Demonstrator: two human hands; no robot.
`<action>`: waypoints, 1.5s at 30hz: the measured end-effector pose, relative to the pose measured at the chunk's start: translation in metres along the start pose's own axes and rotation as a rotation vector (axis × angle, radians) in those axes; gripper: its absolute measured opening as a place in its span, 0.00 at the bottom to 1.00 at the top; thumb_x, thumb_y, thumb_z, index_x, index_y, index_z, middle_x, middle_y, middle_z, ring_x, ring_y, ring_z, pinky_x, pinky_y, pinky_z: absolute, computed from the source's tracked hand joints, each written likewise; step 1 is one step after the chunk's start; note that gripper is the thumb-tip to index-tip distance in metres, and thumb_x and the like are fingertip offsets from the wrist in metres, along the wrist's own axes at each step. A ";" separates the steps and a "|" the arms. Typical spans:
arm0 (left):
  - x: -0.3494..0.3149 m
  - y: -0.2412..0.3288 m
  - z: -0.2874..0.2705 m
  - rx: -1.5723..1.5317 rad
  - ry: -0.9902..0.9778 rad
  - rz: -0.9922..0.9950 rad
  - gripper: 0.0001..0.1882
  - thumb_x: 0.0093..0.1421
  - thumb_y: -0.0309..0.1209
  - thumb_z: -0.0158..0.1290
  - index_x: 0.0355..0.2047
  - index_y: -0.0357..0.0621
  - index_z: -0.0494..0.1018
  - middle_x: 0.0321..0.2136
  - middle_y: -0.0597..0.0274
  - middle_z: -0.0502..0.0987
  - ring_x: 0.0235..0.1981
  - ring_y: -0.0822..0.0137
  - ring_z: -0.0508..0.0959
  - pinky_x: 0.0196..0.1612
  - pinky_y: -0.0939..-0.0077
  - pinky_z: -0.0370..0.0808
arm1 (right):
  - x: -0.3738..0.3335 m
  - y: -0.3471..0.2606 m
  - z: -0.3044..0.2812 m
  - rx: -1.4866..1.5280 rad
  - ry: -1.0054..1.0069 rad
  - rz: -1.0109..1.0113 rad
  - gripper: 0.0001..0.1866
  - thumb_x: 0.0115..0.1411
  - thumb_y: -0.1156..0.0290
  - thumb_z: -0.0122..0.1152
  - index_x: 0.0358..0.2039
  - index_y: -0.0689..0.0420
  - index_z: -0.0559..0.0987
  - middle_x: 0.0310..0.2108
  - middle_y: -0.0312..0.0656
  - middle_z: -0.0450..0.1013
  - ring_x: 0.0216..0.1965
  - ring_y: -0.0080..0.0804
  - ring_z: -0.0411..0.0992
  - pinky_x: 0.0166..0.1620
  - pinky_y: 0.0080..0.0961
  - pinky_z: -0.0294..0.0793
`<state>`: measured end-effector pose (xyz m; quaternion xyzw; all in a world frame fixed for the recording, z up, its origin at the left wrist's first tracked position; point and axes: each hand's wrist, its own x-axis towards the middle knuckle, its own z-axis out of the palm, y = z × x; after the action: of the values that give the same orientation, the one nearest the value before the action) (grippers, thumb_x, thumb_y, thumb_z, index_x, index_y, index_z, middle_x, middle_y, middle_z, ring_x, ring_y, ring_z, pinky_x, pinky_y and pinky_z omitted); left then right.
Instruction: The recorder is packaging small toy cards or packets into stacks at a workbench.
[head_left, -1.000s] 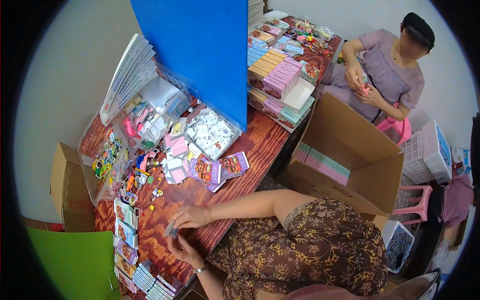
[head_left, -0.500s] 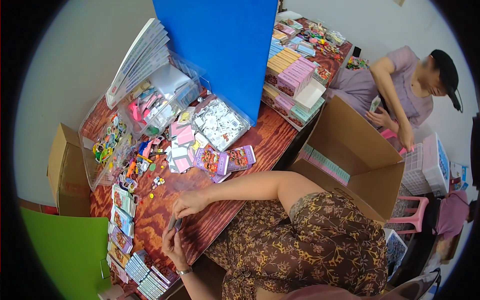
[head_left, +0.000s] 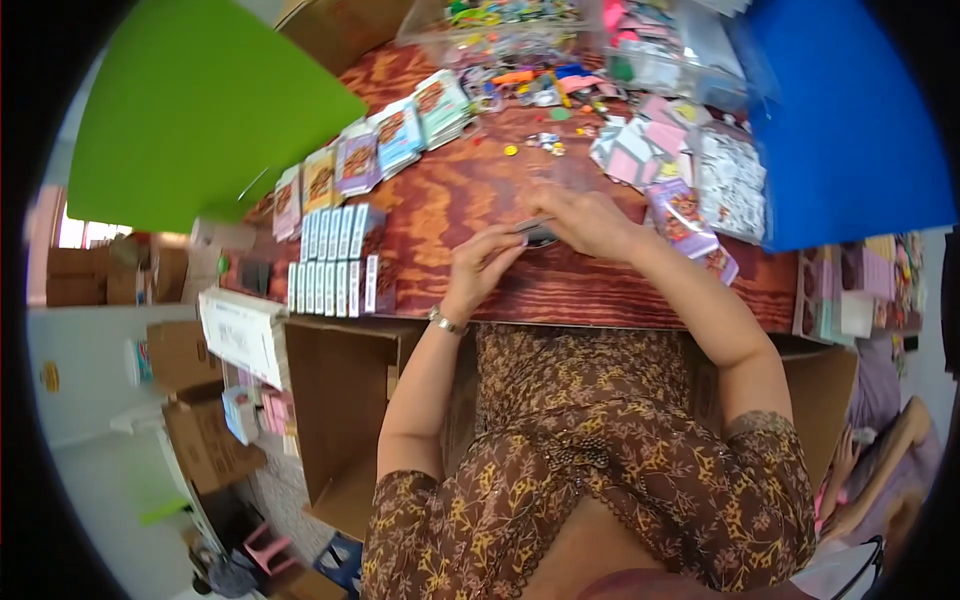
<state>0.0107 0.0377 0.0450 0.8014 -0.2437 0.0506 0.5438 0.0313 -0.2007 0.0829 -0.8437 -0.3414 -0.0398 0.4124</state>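
Above the red wood-grain table, my left hand [head_left: 482, 262] and my right hand [head_left: 588, 224] meet over a small, flat grey piece with a dark underside [head_left: 540, 234]. My left fingers pinch its near left end, and the right fingers close over its other side. Most of it is covered by my fingers, so its kind cannot be made out. Purple printed packets [head_left: 683, 214] lie just right of my right hand. Beyond the hands are a few tiny yellow and white bits [head_left: 546, 143] and a heap of pink and grey cards [head_left: 636, 150].
Left on the table [head_left: 430, 215] stand rows of small blue-white boxes [head_left: 335, 258], with stacked printed packets [head_left: 398, 135] behind. A clear tub of white pieces [head_left: 733, 180] sits right. Green [head_left: 200, 110] and blue boards [head_left: 850, 120] flank the table; a cardboard box [head_left: 345, 420] stands below.
The view has swung left, bringing the table square in front and the co-worker to the lower right edge. My hands still hold the small flat piece between them.
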 end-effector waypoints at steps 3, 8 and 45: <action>-0.007 -0.004 -0.002 -0.098 -0.017 -0.031 0.08 0.58 0.20 0.62 0.39 0.35 0.80 0.43 0.55 0.81 0.43 0.67 0.80 0.46 0.76 0.77 | 0.000 -0.001 0.002 -0.062 -0.005 -0.062 0.10 0.62 0.73 0.59 0.43 0.54 0.73 0.39 0.46 0.72 0.43 0.53 0.74 0.42 0.42 0.75; -0.007 -0.007 0.004 -0.108 0.111 -0.014 0.07 0.57 0.21 0.63 0.37 0.37 0.79 0.37 0.58 0.83 0.37 0.70 0.82 0.40 0.77 0.78 | 0.008 -0.014 -0.008 0.129 -0.071 -0.078 0.06 0.60 0.75 0.63 0.38 0.60 0.78 0.38 0.43 0.75 0.39 0.42 0.76 0.41 0.35 0.75; -0.008 0.007 0.013 0.234 0.210 0.289 0.12 0.55 0.21 0.63 0.40 0.42 0.79 0.42 0.54 0.81 0.39 0.56 0.84 0.39 0.68 0.82 | -0.028 -0.014 -0.006 -0.135 0.044 -0.060 0.19 0.54 0.74 0.67 0.48 0.55 0.80 0.47 0.42 0.76 0.46 0.44 0.74 0.49 0.37 0.75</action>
<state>-0.0015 0.0266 0.0427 0.8063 -0.2905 0.2391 0.4564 0.0028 -0.2147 0.0862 -0.8579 -0.3540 -0.0934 0.3605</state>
